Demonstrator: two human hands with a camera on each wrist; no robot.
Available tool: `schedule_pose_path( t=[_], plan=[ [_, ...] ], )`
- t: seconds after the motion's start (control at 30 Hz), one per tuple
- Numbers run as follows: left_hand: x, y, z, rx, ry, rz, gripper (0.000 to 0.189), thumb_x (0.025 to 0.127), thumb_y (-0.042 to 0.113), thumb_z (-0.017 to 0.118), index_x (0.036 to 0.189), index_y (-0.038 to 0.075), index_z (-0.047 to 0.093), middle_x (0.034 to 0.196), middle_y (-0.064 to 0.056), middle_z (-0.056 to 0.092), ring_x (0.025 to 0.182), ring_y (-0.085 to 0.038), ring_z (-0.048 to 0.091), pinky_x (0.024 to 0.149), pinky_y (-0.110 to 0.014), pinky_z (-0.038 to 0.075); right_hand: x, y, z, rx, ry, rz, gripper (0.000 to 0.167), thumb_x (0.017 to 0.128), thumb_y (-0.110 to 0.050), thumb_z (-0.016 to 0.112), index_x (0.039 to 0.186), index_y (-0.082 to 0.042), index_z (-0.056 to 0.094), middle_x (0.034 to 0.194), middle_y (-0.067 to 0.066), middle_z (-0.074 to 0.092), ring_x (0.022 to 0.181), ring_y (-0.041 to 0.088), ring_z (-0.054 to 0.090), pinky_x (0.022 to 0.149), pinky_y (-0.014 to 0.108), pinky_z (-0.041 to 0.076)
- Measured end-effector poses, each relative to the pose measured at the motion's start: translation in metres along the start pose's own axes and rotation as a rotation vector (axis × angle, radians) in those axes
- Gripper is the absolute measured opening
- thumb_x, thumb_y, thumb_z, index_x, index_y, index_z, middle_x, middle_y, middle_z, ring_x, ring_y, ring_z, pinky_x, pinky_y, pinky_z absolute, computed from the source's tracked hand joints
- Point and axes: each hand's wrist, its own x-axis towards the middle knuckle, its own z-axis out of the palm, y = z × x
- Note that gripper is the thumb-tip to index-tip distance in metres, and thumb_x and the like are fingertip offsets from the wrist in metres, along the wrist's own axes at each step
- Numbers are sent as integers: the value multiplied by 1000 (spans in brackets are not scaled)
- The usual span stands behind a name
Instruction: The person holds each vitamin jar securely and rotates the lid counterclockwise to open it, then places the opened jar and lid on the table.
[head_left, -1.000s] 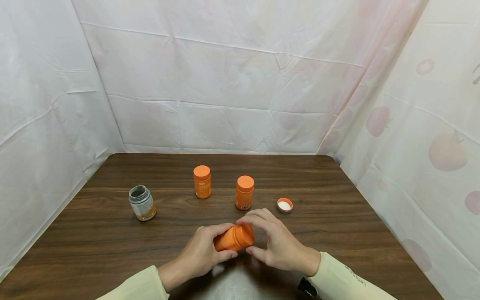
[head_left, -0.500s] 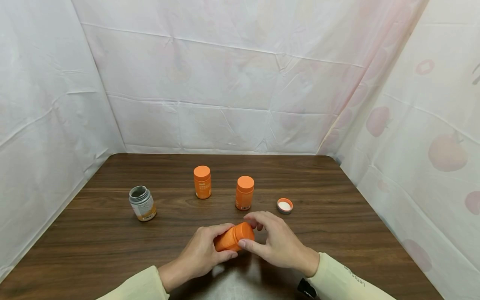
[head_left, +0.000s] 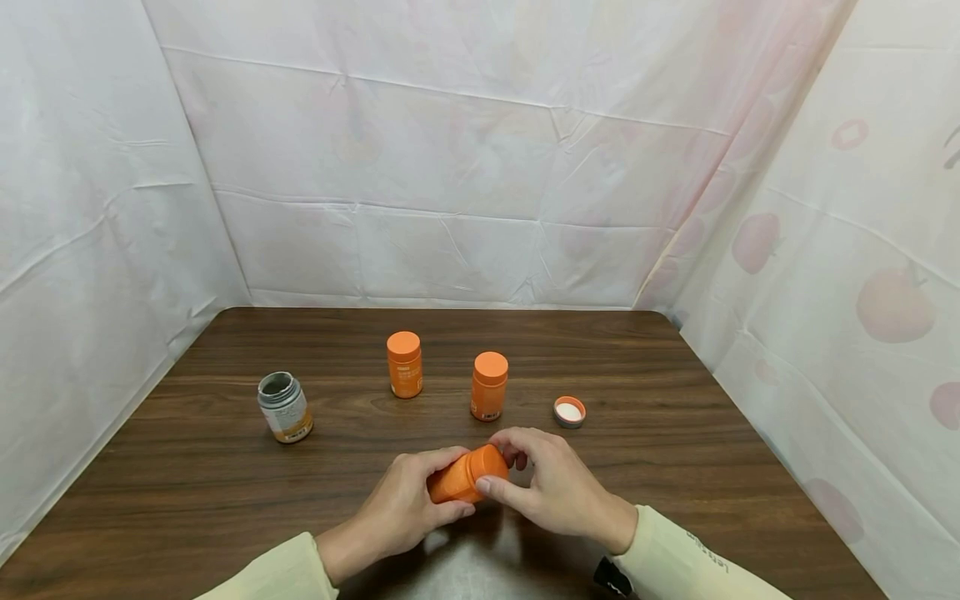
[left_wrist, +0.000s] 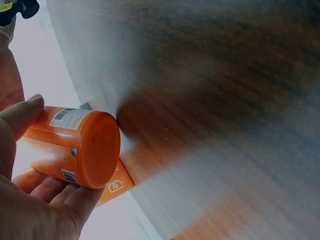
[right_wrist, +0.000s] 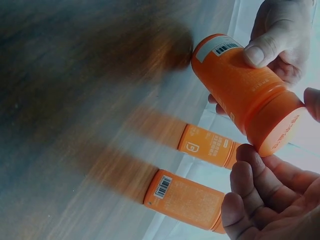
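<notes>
My left hand [head_left: 401, 504] grips an orange bottle [left_wrist: 65, 145] round its body, thumb on one side and fingers on the other. The bottle is tilted, its orange screw cap [head_left: 489, 467] toward the right hand. My right hand [head_left: 558, 483] pinches that cap, thumb on the near side and fingertips at the far edge; in the right wrist view the fingers [right_wrist: 250, 170] lie against the cap's rim. A white barcode label [right_wrist: 220, 48] shows near the bottle's base. The cap still sits on the bottle's neck.
Two capped orange bottles [head_left: 405, 367] [head_left: 489, 387] stand upright behind the hands on the dark wooden table [head_left: 637, 358]. At left stands an uncapped grey bottle [head_left: 285, 408]. A loose cap [head_left: 569, 412] lies inside-up at right. White sheeting [head_left: 450, 167] walls the table's back and sides.
My right hand has shifted its hold on the cap: the thumb moved up onto the cap's near side and the fingers slid round its far edge. The left hand and bottle stay put.
</notes>
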Motion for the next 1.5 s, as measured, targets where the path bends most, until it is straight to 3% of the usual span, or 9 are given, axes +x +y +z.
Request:
schedule_pose_path(
  t=[0.17,0.4,0.63,0.87,1.1,1.5],
  plan=[
    [0,0,0,-5,-5,2,49,81,18,90,125,24,70,107,11,71,86,-5,62,75,-26,50,-1,0,-1,-19,6,-17,37,91,-46,77,115,-20,68,95,-14,64,85,2,57,75,28,52],
    [0,0,-1,-3,-2,5,49,81,18,90,125,23,70,107,12,71,86,-5,62,75,-26,50,-1,1,-2,-30,18,-82,39,90,-37,81,121,-17,68,103,-14,64,88,9,58,78,28,51],
    [0,0,-1,2,5,6,49,80,18,90,125,22,70,108,12,71,86,-5,62,75,-26,50,0,1,-3,-4,6,-115,49,84,-24,85,129,-22,64,114,-14,64,96,7,58,83,28,52],
    [0,0,-1,6,7,9,50,80,19,90,126,20,70,109,10,72,87,-5,62,75,-26,51,0,2,-4,7,2,-170,57,81,-15,85,133,-20,62,122,-10,64,107,9,59,87,37,55],
    [-1,0,-1,7,10,7,52,80,18,90,128,17,69,111,8,72,88,-5,63,76,-26,51,1,3,-5,-1,-2,-244,62,79,-6,83,134,-19,61,125,-5,62,111,12,58,92,36,53],
    [-1,0,-1,5,7,11,53,80,17,90,129,19,69,109,9,72,87,-5,62,76,-27,51,1,3,-5,-4,-15,-272,70,71,6,82,133,-18,63,129,-4,59,118,13,55,98,36,49]
  ],
)
